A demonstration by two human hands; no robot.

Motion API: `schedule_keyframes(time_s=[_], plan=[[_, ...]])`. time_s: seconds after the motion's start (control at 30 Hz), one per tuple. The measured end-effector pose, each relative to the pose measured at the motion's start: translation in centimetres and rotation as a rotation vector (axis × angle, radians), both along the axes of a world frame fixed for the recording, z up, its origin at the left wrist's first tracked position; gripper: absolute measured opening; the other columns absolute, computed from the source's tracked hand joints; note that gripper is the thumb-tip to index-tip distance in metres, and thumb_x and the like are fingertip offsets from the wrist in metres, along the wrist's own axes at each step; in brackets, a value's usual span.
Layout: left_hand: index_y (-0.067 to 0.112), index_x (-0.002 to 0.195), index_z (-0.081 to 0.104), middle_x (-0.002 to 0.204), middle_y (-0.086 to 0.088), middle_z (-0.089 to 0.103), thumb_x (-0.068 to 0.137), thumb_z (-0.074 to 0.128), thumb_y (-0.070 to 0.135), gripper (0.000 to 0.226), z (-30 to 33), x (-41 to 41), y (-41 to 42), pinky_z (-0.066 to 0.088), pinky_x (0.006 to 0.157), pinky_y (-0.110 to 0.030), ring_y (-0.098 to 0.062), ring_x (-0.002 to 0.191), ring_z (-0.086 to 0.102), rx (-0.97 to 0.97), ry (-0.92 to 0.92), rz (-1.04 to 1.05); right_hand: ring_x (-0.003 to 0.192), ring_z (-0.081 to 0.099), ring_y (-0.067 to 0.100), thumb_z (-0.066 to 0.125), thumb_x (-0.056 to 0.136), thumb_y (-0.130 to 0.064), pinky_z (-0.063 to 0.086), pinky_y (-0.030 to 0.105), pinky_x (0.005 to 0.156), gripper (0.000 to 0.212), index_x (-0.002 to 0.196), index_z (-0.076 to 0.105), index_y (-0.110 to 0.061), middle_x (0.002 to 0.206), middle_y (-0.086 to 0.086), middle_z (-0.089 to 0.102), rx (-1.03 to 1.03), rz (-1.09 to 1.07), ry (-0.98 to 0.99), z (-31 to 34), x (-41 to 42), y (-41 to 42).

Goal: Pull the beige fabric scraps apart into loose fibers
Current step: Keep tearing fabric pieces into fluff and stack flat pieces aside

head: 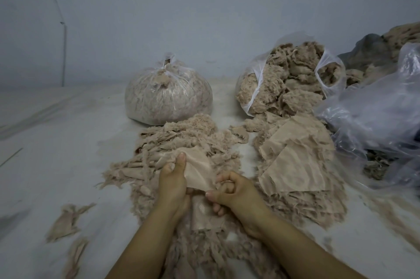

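Note:
A beige fabric scrap [197,168] is stretched between both hands at the centre of the view. My left hand [173,180] grips its left edge with the thumb pressed on top. My right hand [231,190] pinches its lower right edge with curled fingers. Under and around the hands lies a pile of loose beige fibers and strips [177,142]. A stack of flat beige scraps [295,156] lies to the right of my hands.
A tied clear bag of fibers [168,97] stands behind the pile. An open clear bag of scraps [284,78] lies at the back right, with crumpled plastic bags [381,110] beside it. Stray strips [66,222] lie on the white floor at the left.

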State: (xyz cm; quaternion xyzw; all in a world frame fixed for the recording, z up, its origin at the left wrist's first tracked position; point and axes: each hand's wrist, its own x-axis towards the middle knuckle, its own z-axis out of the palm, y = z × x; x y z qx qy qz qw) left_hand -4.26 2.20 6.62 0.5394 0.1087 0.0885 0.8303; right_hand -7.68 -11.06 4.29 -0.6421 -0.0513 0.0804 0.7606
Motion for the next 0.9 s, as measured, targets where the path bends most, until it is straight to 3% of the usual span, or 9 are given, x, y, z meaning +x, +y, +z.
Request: schedule_keyframes(time_s=[0.13,0.2,0.3,0.47,0.6,0.7,0.77,0.83,0.9], plan=[[0.010,0.084,0.060,0.069,-0.003,0.069,0.098,0.049,0.021,0.020,0.6,0.5,1.5,0.054,0.048,-0.023,-0.012,0.056,0.066,-0.091,-0.002,0.037,0.041,0.053,0.010,0.073,0.080,-0.002,0.044,0.020,0.043,0.027,0.098,0.054,-0.005,0.049,0.001,0.058,-0.181,-0.030,-0.070,0.2,0.2,-0.8],[0.009,0.084,0.062,0.068,-0.002,0.071,0.098,0.049,0.020,0.021,0.6,0.4,1.8,0.054,0.050,-0.023,-0.012,0.058,0.068,-0.028,-0.024,-0.002,0.045,0.055,0.013,0.074,0.081,-0.019,0.045,0.022,0.044,0.032,0.104,0.055,-0.008,0.053,0.000,0.061,-0.185,-0.055,-0.091,0.5,0.2,-1.1],[0.005,0.087,0.062,0.076,-0.009,0.070,0.097,0.050,0.023,0.024,0.1,-0.2,0.7,0.056,0.064,-0.031,-0.019,0.069,0.067,0.046,-0.051,-0.067,0.058,0.062,0.017,0.075,0.064,-0.053,0.046,0.026,0.047,0.058,0.108,0.058,-0.020,0.076,0.005,0.069,-0.196,0.023,-0.041,0.8,0.1,-0.9],[0.009,0.087,0.064,0.073,-0.004,0.073,0.097,0.049,0.023,0.022,0.7,-0.2,0.8,0.057,0.059,-0.029,-0.015,0.067,0.068,-0.069,-0.083,-0.047,0.049,0.057,0.006,0.079,0.074,-0.003,0.046,0.018,0.050,0.031,0.093,0.056,-0.013,0.056,-0.006,0.062,-0.259,0.084,-0.087,0.0,0.4,-1.0],[0.004,0.094,0.065,0.087,-0.013,0.071,0.092,0.054,0.026,0.024,0.2,-0.1,1.7,0.059,0.061,-0.031,-0.022,0.075,0.069,-0.022,-0.091,-0.119,0.055,0.058,0.007,0.074,0.081,-0.008,0.048,0.020,0.055,0.028,0.104,0.058,-0.009,0.063,-0.003,0.063,-0.221,0.037,-0.068,-0.1,0.4,-1.4],[0.004,0.085,0.073,0.090,-0.021,0.072,0.084,0.059,0.033,0.032,-0.8,-0.6,0.9,0.058,0.067,-0.031,-0.028,0.081,0.071,0.112,-0.122,-0.381,0.086,0.070,0.017,0.061,0.090,-0.039,0.055,0.031,0.076,0.042,0.118,0.062,-0.008,0.091,0.004,0.072,0.009,0.100,0.000,0.4,0.3,-0.8],[0.005,0.097,0.072,0.099,-0.021,0.071,0.088,0.059,0.031,0.031,-1.2,-0.9,0.4,0.057,0.073,-0.031,-0.030,0.090,0.070,0.197,-0.170,-0.553,0.101,0.068,0.029,0.056,0.091,-0.041,0.055,0.040,0.087,0.046,0.115,0.065,-0.003,0.106,0.015,0.071,0.172,0.043,0.010,0.7,0.4,-0.7],[0.004,0.106,0.066,0.085,-0.013,0.072,0.087,0.060,0.034,0.036,-1.6,-0.9,0.1,0.054,0.057,-0.026,-0.026,0.070,0.069,0.256,-0.199,-0.503,0.092,0.068,0.032,0.063,0.085,-0.030,0.054,0.042,0.083,0.036,0.105,0.067,0.000,0.103,0.022,0.070,0.289,-0.215,0.034,0.7,0.7,-0.9],[0.008,0.100,0.066,0.066,-0.005,0.064,0.084,0.059,0.037,0.034,-1.7,-0.7,0.1,0.044,0.042,-0.021,-0.015,0.049,0.057,0.278,-0.191,-0.362,0.083,0.065,0.030,0.063,0.087,-0.023,0.053,0.042,0.079,0.019,0.091,0.069,-0.005,0.093,0.021,0.070,0.291,-0.376,-0.013,0.5,1.0,-1.0]])
